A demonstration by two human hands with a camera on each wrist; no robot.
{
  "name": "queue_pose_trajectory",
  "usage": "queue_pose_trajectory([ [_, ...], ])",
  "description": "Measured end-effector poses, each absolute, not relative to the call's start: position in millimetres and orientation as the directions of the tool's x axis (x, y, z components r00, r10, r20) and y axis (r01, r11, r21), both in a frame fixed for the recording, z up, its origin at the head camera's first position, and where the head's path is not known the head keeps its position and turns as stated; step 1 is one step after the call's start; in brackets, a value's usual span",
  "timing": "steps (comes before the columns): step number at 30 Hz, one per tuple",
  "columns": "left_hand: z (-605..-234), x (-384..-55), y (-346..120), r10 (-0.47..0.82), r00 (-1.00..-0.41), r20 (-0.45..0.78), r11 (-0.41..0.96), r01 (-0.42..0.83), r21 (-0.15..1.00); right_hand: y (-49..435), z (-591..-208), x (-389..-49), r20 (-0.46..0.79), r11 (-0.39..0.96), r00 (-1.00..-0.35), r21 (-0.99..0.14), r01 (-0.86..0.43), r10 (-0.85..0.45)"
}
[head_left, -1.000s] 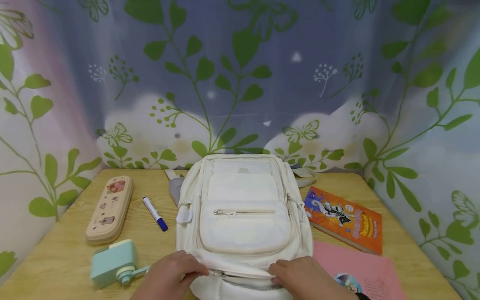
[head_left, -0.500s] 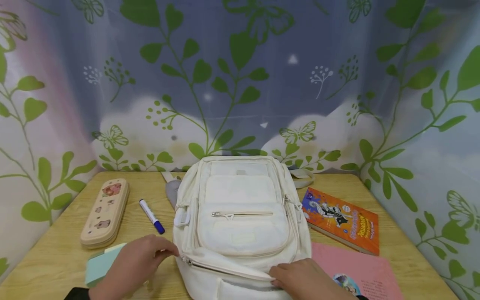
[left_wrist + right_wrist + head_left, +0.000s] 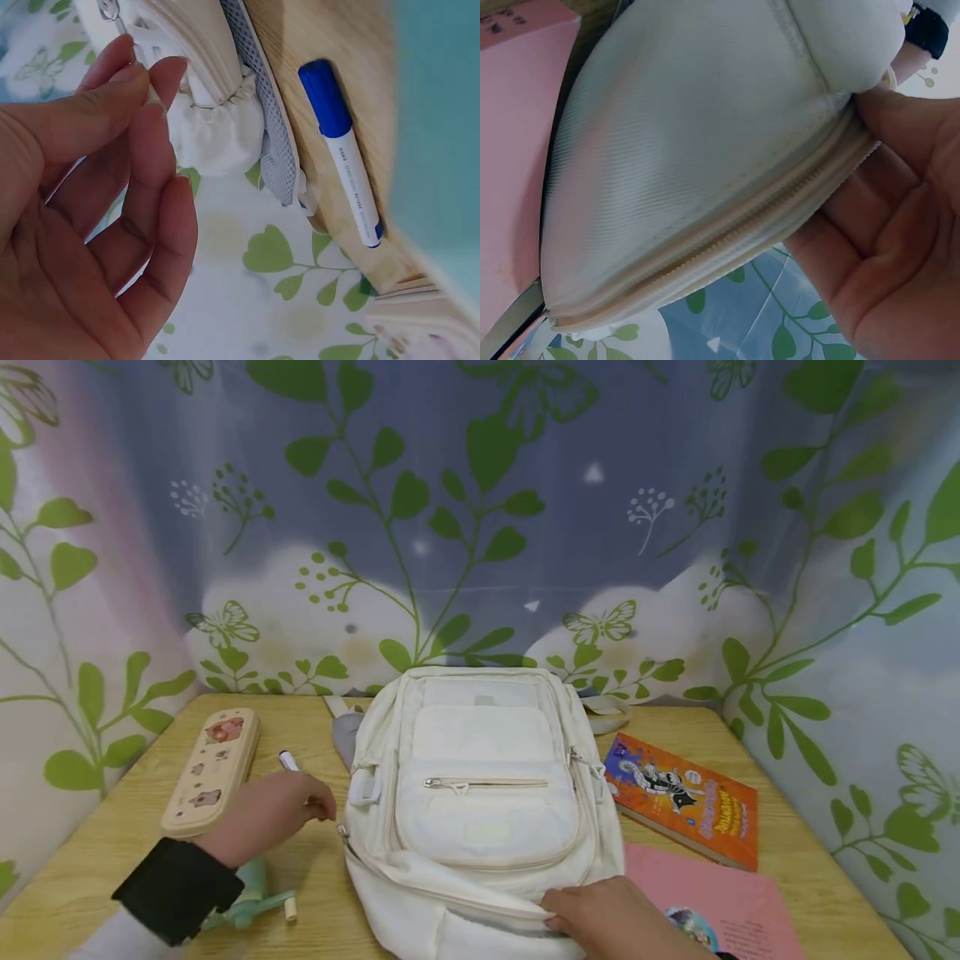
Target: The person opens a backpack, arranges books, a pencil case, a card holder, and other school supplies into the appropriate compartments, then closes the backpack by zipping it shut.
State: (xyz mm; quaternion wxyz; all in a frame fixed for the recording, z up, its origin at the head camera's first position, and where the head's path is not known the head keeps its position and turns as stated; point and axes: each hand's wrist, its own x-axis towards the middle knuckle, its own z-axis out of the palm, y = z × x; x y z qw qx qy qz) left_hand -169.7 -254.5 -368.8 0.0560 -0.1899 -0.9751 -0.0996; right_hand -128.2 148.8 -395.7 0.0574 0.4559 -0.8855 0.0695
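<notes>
A white backpack (image 3: 487, 827) lies on the wooden table with its front pockets facing up. At its lower left edge my left hand (image 3: 273, 814) pinches the zipper pull (image 3: 133, 46) between thumb and fingertips; the metal slider (image 3: 109, 9) shows just beyond them. The zipper track curves along the bag's near end. My right hand (image 3: 611, 914) grips the fabric edge beside that zipper, thumb on one side and fingers on the other, as the right wrist view shows. How far the zipper is parted is hard to tell.
Left of the bag lie a beige pencil case (image 3: 213, 768), a blue-capped marker (image 3: 341, 150) and a teal crank-handled device (image 3: 251, 893), partly behind the left arm. An orange book (image 3: 690, 802) and a pink booklet (image 3: 727, 893) lie at right. A leaf-patterned curtain (image 3: 480, 527) surrounds the table.
My left hand has drawn the zipper pull leftward and then away along the bag's left edge, from the near middle. My right hand keeps its grip in about the same place.
</notes>
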Motion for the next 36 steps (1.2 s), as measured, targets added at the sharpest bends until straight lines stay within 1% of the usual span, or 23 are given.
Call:
queue_pose_trajectory([
  [4, -367, -187, -256, 0.352, -0.929, 0.111, 0.914, 0.367, 0.171, 146, -394, -128, 0.139, 0.581, -0.585, -0.072, -0.811, -0.799],
  [9, -373, -204, -264, 0.318, -0.936, 0.151, 0.925, 0.341, 0.165, 143, -390, -129, 0.084, 0.591, -0.595, -0.068, -0.804, -0.799],
  [12, -378, -210, -266, 0.309, -0.934, 0.180, 0.922, 0.341, 0.183, 143, -390, -130, 0.078, 0.581, -0.583, -0.045, -0.812, -0.809],
  [14, -380, -209, -262, 0.312, -0.934, 0.173, 0.915, 0.344, 0.211, 144, -391, -130, 0.074, 0.572, -0.573, -0.038, -0.819, -0.816],
  [17, -378, -203, -251, 0.322, -0.939, 0.122, 0.902, 0.343, 0.260, 147, -392, -131, 0.064, 0.552, -0.553, -0.037, -0.833, -0.831],
  [19, -375, -199, -243, 0.319, -0.942, 0.101, 0.911, 0.335, 0.242, 147, -392, -132, 0.040, 0.554, -0.556, -0.052, -0.831, -0.830],
  [22, -365, -192, -230, 0.335, -0.932, 0.138, 0.909, 0.358, 0.214, 148, -389, -132, 0.033, 0.577, -0.581, -0.093, -0.812, -0.813],
  [24, -357, -185, -217, 0.377, -0.906, 0.194, 0.888, 0.413, 0.203, 148, -385, -132, 0.052, 0.596, -0.606, -0.133, -0.792, -0.793],
  [26, -348, -175, -199, 0.433, -0.873, 0.226, 0.848, 0.479, 0.226, 149, -379, -132, 0.094, 0.614, -0.632, -0.164, -0.772, -0.770],
  [29, -338, -156, -172, 0.538, -0.816, 0.210, 0.758, 0.578, 0.303, 149, -368, -135, 0.186, 0.634, -0.640, -0.096, -0.767, -0.746],
  [31, -335, -146, -158, 0.593, -0.789, 0.161, 0.698, 0.603, 0.388, 147, -362, -138, 0.263, 0.650, -0.625, 0.011, -0.760, -0.735],
  [33, -336, -138, -147, 0.633, -0.762, 0.138, 0.656, 0.622, 0.427, 146, -357, -142, 0.357, 0.654, -0.580, 0.133, -0.745, -0.733],
  [34, -337, -136, -142, 0.646, -0.751, 0.141, 0.652, 0.638, 0.409, 146, -354, -144, 0.403, 0.652, -0.551, 0.173, -0.738, -0.730],
  [35, -339, -134, -138, 0.657, -0.737, 0.157, 0.654, 0.661, 0.367, 145, -351, -146, 0.450, 0.650, -0.517, 0.214, -0.729, -0.728],
  [36, -342, -133, -134, 0.662, -0.728, 0.178, 0.669, 0.681, 0.298, 144, -348, -148, 0.506, 0.649, -0.474, 0.251, -0.718, -0.721],
])
